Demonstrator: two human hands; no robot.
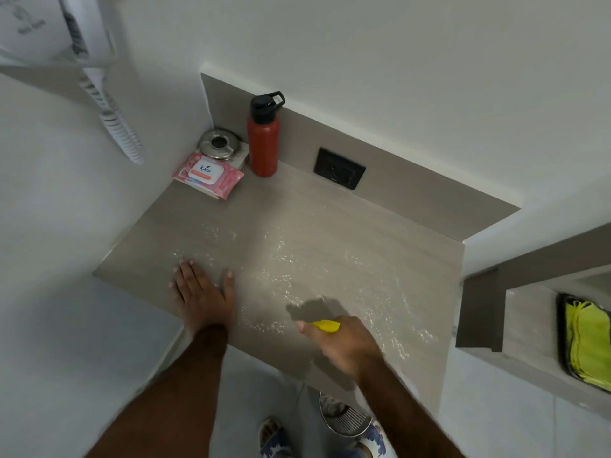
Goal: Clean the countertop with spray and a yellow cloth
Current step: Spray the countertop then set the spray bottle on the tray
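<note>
Countertop [330, 233] (wet droplets), white walls [396, 61], left hand [201, 292] flat

"kara" on pink wipes pack [209, 175]

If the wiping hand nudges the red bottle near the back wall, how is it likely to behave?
The red bottle stands upright, tall and narrow, so a push high up would probably tip it rather than slide it. It looks like rigid metal, so it is unlikely to deform. Its round body would likely roll once down, perhaps toward the wet-wipes pack beside it.
</note>
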